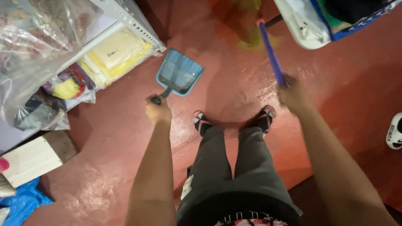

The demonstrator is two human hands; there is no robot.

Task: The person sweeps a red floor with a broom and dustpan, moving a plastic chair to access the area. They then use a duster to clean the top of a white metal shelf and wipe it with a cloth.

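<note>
Two hands busy, head view only. Your left hand [157, 110] has grip closed round dark handle of blue dustpan [180, 72]; pan held out ahead, above red floor [115, 152], near metal shelf [120, 12]. Your right hand [292, 94] has grip closed round purple broom handle [271, 53]; yellow bristles [249, 3] blurred. Your feet in sandals [202, 122] between both hands. Another person's white shoe [396, 131] at right edge.

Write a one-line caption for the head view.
Left hand holds a blue dustpan, right hand a purple-handled broom, over a red floor.
</note>
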